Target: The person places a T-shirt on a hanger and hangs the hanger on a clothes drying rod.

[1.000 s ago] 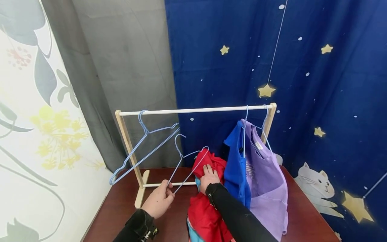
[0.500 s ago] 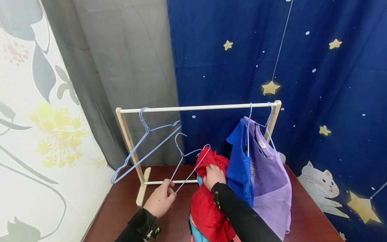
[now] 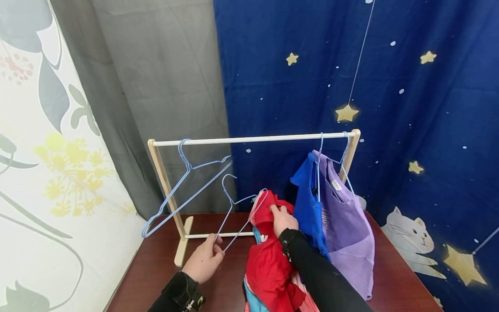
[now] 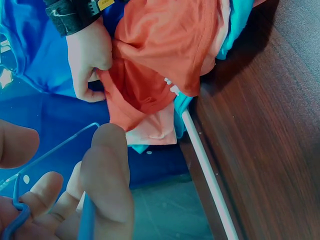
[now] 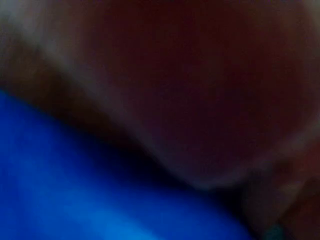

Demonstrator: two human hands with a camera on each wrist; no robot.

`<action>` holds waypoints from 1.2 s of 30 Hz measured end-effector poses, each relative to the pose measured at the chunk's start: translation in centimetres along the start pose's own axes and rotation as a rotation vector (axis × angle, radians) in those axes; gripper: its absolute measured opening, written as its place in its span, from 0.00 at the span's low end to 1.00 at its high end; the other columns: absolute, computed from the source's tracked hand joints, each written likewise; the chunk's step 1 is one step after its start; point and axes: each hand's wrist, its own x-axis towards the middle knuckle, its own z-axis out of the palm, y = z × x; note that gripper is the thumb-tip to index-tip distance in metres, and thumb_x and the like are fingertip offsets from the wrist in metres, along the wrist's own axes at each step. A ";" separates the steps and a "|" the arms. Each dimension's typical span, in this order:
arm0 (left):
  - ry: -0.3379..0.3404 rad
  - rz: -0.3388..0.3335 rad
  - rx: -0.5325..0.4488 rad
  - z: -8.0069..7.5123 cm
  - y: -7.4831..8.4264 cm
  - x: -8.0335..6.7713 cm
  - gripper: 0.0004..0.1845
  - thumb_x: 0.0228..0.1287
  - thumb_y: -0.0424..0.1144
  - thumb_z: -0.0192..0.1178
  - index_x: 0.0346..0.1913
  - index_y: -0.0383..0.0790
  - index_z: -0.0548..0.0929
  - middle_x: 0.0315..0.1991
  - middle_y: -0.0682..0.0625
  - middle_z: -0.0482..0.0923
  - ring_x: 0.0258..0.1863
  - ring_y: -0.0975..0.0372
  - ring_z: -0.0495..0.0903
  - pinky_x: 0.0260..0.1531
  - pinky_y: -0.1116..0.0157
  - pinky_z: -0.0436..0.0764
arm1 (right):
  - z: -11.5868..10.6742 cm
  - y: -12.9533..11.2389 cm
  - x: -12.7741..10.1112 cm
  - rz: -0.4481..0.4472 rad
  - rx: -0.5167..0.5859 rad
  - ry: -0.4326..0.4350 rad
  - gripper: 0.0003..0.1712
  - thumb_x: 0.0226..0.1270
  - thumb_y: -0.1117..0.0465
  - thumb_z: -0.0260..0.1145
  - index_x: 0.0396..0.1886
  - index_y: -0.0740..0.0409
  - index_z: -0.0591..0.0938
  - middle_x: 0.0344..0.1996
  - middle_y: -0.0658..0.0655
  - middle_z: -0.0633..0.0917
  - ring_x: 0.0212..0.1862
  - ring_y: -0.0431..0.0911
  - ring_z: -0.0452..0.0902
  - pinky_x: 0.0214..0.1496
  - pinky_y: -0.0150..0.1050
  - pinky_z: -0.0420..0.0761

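Observation:
My left hand [image 3: 204,259] pinches the lower corner of a light blue wire hanger [image 3: 238,207] above the table; its fingers [image 4: 107,175] curl round the wire in the left wrist view. The hanger's far end pokes into a red garment [image 3: 269,255] with turquoise and pink trim. My right hand [image 3: 283,220] grips the top of that red garment [image 4: 160,60], just left of a hanging blue shirt [image 3: 308,208]. The right wrist view is only a dark red and blue blur.
A small wooden clothes rack [image 3: 253,139] stands on the dark wooden table [image 3: 156,268]. An empty blue hanger [image 3: 183,186] hangs at its left, a blue shirt and a purple shirt [image 3: 347,225] at its right. Curtains hang close behind.
My right hand has slid up and to the right on the red garment, lifting its top toward the hanger's end. My left hand keeps hold of the hanger almost in place.

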 end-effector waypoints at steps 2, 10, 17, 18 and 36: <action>-0.002 0.004 0.008 0.1 -0.1 0.0 0.15 0.67 0.31 0.58 0.53 0.36 0.71 0.32 0.52 0.78 0.26 0.62 0.76 0.30 0.62 0.74 | 0.1 0.1 0.0 -0.016 -0.042 0.005 0.11 0.70 0.66 0.61 0.49 0.51 0.76 0.39 0.63 0.79 0.33 0.60 0.82 0.36 0.58 0.82; 0.002 0.011 0.029 0.3 -0.4 -0.5 0.14 0.66 0.32 0.58 0.53 0.35 0.71 0.32 0.54 0.78 0.26 0.63 0.75 0.29 0.64 0.72 | -0.1 -0.7 -0.7 -0.079 -0.109 -0.012 0.13 0.59 0.52 0.67 0.38 0.57 0.83 0.34 0.59 0.80 0.34 0.57 0.81 0.38 0.56 0.81; 0.005 0.022 0.033 0.4 -0.5 -0.7 0.14 0.65 0.32 0.58 0.52 0.36 0.71 0.32 0.54 0.78 0.26 0.64 0.75 0.29 0.63 0.72 | -0.2 -1.2 -0.7 -0.218 -0.231 0.036 0.13 0.60 0.53 0.71 0.21 0.55 0.83 0.23 0.56 0.79 0.24 0.55 0.80 0.28 0.52 0.82; 0.003 0.014 0.032 0.4 -0.5 -0.7 0.14 0.66 0.33 0.57 0.52 0.36 0.71 0.32 0.54 0.78 0.27 0.63 0.75 0.29 0.63 0.73 | -0.3 -1.2 -0.6 -0.230 -0.225 0.057 0.10 0.60 0.57 0.70 0.22 0.56 0.82 0.22 0.56 0.79 0.23 0.55 0.80 0.28 0.52 0.82; -0.035 0.034 -0.047 -0.4 0.1 -1.8 0.17 0.70 0.35 0.60 0.56 0.35 0.70 0.33 0.51 0.76 0.23 0.61 0.79 0.27 0.63 0.76 | -3.7 0.5 0.3 -0.090 -0.031 0.056 0.04 0.64 0.59 0.68 0.32 0.52 0.80 0.30 0.55 0.80 0.31 0.58 0.81 0.36 0.55 0.80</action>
